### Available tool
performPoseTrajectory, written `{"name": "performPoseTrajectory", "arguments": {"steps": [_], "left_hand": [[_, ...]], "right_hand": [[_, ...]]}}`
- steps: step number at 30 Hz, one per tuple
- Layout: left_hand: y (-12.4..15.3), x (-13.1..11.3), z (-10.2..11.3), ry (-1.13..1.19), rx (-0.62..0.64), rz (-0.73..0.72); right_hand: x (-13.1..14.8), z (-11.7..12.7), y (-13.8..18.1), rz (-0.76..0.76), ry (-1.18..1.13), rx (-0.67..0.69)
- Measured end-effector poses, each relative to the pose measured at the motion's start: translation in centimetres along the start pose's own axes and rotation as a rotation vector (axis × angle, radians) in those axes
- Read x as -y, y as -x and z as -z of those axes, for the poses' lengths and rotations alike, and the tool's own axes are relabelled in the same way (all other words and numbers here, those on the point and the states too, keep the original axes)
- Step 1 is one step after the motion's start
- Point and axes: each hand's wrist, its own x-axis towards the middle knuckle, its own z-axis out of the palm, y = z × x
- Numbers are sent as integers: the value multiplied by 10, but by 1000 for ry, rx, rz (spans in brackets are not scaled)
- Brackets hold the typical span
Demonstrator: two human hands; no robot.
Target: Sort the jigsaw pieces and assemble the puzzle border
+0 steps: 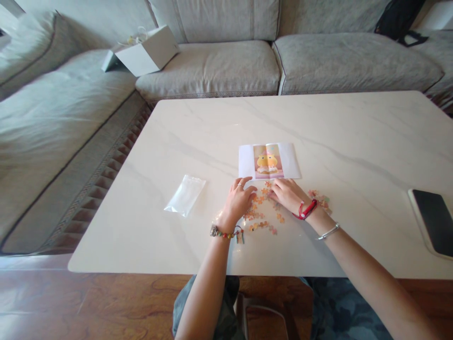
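Observation:
Small orange and pink jigsaw puzzle pieces (260,199) lie loose on the white marble-patterned table (198,132). My left hand (240,198) rests at the left edge of these pieces, thumb and fingers apart, with nothing seen between them. Across from it, my right hand (287,192) has its fingers curled together over a puzzle piece; the fingertips partly hide it. Just beyond both hands lies a creased white sheet (292,160) with a printed picture (268,161) of two yellow cartoon figures. Another cluster of pieces (322,200) sits beside my right wrist, partly covered by it.
A clear plastic bag (185,195) lies left of my hands. A phone (433,222) is at the table's right side. Behind the table stands a grey sofa (226,66) with a white box (148,51) and a black bag (399,19) on it.

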Motion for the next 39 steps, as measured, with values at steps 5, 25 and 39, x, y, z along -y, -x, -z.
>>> {"name": "performPoseTrajectory", "arguments": {"steps": [5,25,39], "left_hand": [[0,0,1,5,10,9],[-1,5,1,-18,-2,-1],[-1,6,1,-16,10,4]], "right_hand": [[-45,13,43,-258,-73,-160],[-32,9,48,-255,-291,-135],[-8,-16,31,-354,-198,-103]]}}
